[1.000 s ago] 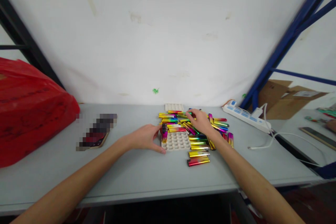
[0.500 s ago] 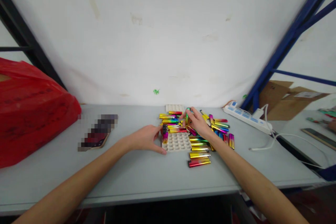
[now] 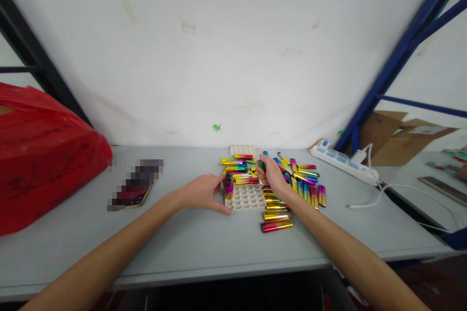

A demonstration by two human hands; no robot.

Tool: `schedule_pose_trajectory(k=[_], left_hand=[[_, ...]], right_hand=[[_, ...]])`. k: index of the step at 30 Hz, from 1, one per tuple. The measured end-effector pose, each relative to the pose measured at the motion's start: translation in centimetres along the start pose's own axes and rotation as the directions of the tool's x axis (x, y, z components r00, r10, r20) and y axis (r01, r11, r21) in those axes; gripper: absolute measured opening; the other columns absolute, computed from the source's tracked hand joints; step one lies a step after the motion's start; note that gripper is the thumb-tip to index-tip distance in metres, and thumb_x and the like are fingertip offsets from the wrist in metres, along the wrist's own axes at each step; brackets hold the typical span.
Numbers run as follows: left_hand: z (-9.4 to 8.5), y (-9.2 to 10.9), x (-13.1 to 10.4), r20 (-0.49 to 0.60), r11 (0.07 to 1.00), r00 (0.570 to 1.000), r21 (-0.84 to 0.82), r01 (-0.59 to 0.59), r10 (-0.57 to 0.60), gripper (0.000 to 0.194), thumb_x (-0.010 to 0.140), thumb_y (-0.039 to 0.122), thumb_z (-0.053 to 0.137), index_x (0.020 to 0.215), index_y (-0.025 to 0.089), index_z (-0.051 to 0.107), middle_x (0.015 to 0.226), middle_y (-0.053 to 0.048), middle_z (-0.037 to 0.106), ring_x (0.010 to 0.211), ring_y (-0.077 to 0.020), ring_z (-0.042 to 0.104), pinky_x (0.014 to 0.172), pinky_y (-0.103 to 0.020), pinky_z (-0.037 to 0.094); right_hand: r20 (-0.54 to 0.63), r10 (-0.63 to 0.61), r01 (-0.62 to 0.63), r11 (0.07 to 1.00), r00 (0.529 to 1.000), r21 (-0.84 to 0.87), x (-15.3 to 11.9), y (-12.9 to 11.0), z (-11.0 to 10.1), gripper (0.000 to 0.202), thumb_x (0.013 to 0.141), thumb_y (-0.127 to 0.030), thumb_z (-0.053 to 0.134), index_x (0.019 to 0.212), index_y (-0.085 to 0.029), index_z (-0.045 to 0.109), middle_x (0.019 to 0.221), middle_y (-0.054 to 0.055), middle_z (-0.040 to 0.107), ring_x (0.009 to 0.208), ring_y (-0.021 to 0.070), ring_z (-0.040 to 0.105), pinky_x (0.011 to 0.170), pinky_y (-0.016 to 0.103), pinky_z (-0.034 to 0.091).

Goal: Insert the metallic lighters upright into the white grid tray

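Lighters (image 3: pixel 277 225) with shiny rainbow casings lie scattered just right of centre, below the middle of the frame, on a grey table (image 3: pixel 189 248). Among them, at lower centre, sits a pale tray (image 3: pixel 251 199) with rows of round holes, a few dark-topped lighters upright at its left side. The left hand (image 3: pixel 205 192) has thumb and fingers parted about that edge; whether they grip it I cannot tell. The right hand (image 3: pixel 273 175) is closed around a green lighter (image 3: pixel 261 165). A red bag (image 3: pixel 47 160) fills the far left.
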State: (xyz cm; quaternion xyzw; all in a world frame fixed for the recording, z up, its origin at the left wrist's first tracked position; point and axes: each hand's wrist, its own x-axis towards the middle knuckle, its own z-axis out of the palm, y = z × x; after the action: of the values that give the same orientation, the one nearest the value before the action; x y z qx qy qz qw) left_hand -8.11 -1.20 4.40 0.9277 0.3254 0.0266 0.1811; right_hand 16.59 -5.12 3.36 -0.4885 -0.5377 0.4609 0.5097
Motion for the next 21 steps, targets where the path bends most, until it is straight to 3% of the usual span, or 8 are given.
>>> schedule_pose_trajectory(k=[5,10,15,18,21], left_hand=[[0.1,-0.2,0.0,-0.007,1.0,1.0,0.006,-0.003,0.004,0.074,0.062,0.085,0.071,0.093,0.02,0.054,0.081,-0.003,0.065,0.07,-0.0226,0.06,0.06,-0.028,0.035],[0.1,-0.2,0.0,-0.01,1.0,1.0,0.007,-0.003,0.003,0.074,0.062,0.085,0.07,0.093,0.02,0.055,0.081,-0.002,0.064,0.069,-0.0213,0.059,0.059,-0.028,0.035],[0.1,-0.1,0.0,-0.016,1.0,1.0,0.005,-0.009,0.009,0.072,0.062,0.084,0.071,0.091,0.021,0.055,0.08,-0.002,0.064,0.069,-0.0219,0.059,0.06,-0.028,0.036],[0.1,0.0,0.0,-0.018,1.0,1.0,0.01,-0.01,0.01,0.07,0.062,0.083,0.072,0.091,0.021,0.056,0.078,-0.002,0.064,0.069,-0.0221,0.059,0.06,-0.029,0.036],[0.0,0.1,0.0,-0.014,1.0,1.0,0.014,-0.006,0.006,0.069,0.062,0.082,0.072,0.09,0.02,0.056,0.077,-0.002,0.063,0.068,-0.022,0.059,0.059,-0.029,0.036]], right_hand=[[-0.011,-0.015,0.016,0.999,1.0,0.049,0.1,0.2,0.0,0.052,0.091,-0.061,0.045,0.056,-0.024,0.034,0.048,-0.007,0.026,0.042,0.0085,0.018,0.042,0.023,0.015],[0.007,-0.054,0.054,0.998,0.999,0.011,0.2,0.6,-0.2,0.064,0.09,-0.077,0.044,0.058,-0.022,0.043,0.048,-0.007,0.026,0.04,0.0077,0.021,0.042,0.024,0.015],[0.095,-0.212,0.224,0.963,0.973,-0.149,-0.7,0.1,0.1,0.057,0.1,-0.071,0.035,0.083,-0.02,0.057,0.061,-0.004,0.045,0.05,0.0117,0.042,0.049,0.025,0.034],[0.184,-0.353,0.397,0.848,0.917,-0.352,-1.4,-0.6,0.6,0.048,0.104,-0.061,0.036,0.088,-0.021,0.056,0.069,-0.001,0.055,0.06,0.0147,0.053,0.06,0.028,0.043],[0.267,-0.52,0.575,0.628,0.811,-0.523,-1.9,-1.1,1.2,0.042,0.104,-0.055,0.044,0.087,-0.02,0.059,0.081,0.004,0.062,0.077,0.0181,0.059,0.072,0.031,0.045]])
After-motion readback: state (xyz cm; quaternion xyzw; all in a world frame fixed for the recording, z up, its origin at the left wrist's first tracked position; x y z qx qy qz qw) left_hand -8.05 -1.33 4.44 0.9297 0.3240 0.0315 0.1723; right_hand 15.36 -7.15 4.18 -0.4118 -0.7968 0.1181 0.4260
